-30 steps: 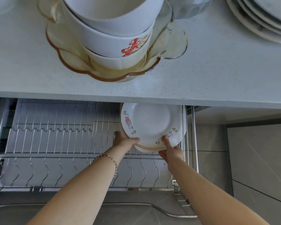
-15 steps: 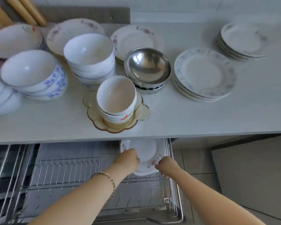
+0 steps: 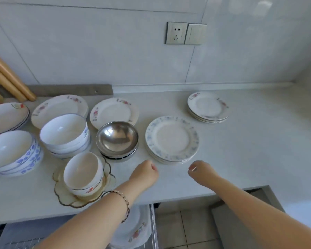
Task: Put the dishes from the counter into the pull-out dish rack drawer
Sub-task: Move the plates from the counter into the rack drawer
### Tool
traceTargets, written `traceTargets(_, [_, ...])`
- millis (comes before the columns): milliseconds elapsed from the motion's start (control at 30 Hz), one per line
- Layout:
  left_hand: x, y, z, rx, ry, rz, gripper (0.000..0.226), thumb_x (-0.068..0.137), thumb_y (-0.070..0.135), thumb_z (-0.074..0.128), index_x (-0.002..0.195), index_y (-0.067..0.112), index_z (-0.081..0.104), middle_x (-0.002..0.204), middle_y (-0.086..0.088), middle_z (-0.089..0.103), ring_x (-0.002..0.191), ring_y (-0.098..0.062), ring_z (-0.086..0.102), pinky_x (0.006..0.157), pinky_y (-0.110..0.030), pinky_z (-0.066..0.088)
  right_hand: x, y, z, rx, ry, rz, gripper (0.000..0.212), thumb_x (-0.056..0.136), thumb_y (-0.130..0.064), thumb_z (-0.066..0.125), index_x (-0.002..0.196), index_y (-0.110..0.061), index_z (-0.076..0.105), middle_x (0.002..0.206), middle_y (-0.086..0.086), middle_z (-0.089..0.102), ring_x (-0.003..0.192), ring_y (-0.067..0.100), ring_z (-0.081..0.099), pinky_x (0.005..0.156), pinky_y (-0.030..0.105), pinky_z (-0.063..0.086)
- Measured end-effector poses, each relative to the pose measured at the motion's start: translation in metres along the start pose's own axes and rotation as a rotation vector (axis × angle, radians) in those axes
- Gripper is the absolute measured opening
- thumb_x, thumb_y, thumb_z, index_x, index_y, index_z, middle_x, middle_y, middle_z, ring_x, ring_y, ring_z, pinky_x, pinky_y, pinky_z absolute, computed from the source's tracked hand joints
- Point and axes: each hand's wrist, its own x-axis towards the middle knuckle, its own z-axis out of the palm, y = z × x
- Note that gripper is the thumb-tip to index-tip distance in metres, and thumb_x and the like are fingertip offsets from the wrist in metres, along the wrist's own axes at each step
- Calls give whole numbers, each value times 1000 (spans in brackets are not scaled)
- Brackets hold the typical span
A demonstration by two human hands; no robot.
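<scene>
My left hand [image 3: 145, 174] and my right hand [image 3: 201, 171] hover over the counter's front, both empty with fingers loosely curled. Just beyond them lies a stack of blue-rimmed plates [image 3: 171, 139]. A smaller stack of floral plates [image 3: 208, 106] sits farther back right. Below the counter edge, floral plates [image 3: 136, 229] stand at the right end of the pull-out rack drawer [image 3: 152, 227], partly hidden by my left forearm.
Steel bowls [image 3: 117, 138] sit left of the blue-rimmed plates. Stacked white bowls [image 3: 83, 172] rest on an amber glass dish. More bowls [image 3: 65, 133] and blue-patterned bowls [image 3: 13, 151] stand at left, single floral plates [image 3: 114, 112] behind. A wall socket [image 3: 176, 33] is above.
Both hands let go of the floral plates in the rack and rose to the counter. My view lifted from the drawer to the counter and wall.
</scene>
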Motion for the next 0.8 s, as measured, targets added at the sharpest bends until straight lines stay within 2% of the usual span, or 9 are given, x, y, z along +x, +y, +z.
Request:
traceTargets(133, [34,30,13,-208,130,-131,6,90,21,46,85,18,49,80,-4,59,67,-19,52,58,-23,38,62,16,-48,65,136,-7,32,88,-26,51,117,-14,59,119,7,62,103,27,60,88,35,51])
traceTargets(200, [53,38,18,-312,198,-229,27,89,22,51,108,3,55,104,-19,64,75,-25,58,54,-24,35,94,18,-62,104,148,6,44,89,-32,53,128,-11,52,127,9,58,112,27,57,88,33,47])
traceTargets(267, [70,40,24,-413,234,-335,49,87,25,56,124,-6,44,125,-26,55,98,-33,61,61,-27,37,123,15,-70,130,111,13,59,88,-38,54,137,-7,41,134,12,52,118,28,53,84,29,42])
traceTargets(367, [97,39,31,-566,283,-440,59,86,31,60,129,-2,38,131,-22,49,107,-33,56,77,-34,44,163,4,-71,271,6,24,71,87,-41,55,142,-4,31,142,15,44,126,31,47,93,34,40])
traceTargets(433, [112,35,34,-633,308,-476,65,85,36,62,132,-1,37,133,-18,50,116,-33,54,93,-37,48,184,-4,-64,378,-61,34,69,87,-42,55,140,-3,35,137,16,49,122,32,50,93,37,42])
traceTargets(500, [126,30,35,-684,313,-483,66,83,40,64,132,0,42,130,-17,55,116,-34,56,99,-43,48,199,-8,-57,398,-90,31,66,85,-44,56,135,-3,43,129,15,56,114,32,56,84,34,43])
traceTargets(600, [142,26,40,-701,378,-510,66,80,40,66,127,0,45,124,-15,57,108,-33,59,94,-45,51,216,-2,-49,315,-68,-9,65,79,-47,63,125,-3,53,112,12,64,96,29,61,77,33,48])
traceTargets(667, [147,24,43,-680,437,-515,60,77,39,70,118,0,47,116,-14,59,93,-29,59,81,-38,53,224,3,-46,331,-72,-8,65,75,-50,67,120,-4,58,97,8,63,83,25,58,73,32,48])
traceTargets(800, [148,20,44,-660,455,-478,57,75,38,73,112,-2,56,106,-15,66,83,-25,61,64,-29,47,223,3,-45,322,-69,-12,65,76,-52,65,117,-2,59,93,10,63,84,29,61,78,38,53])
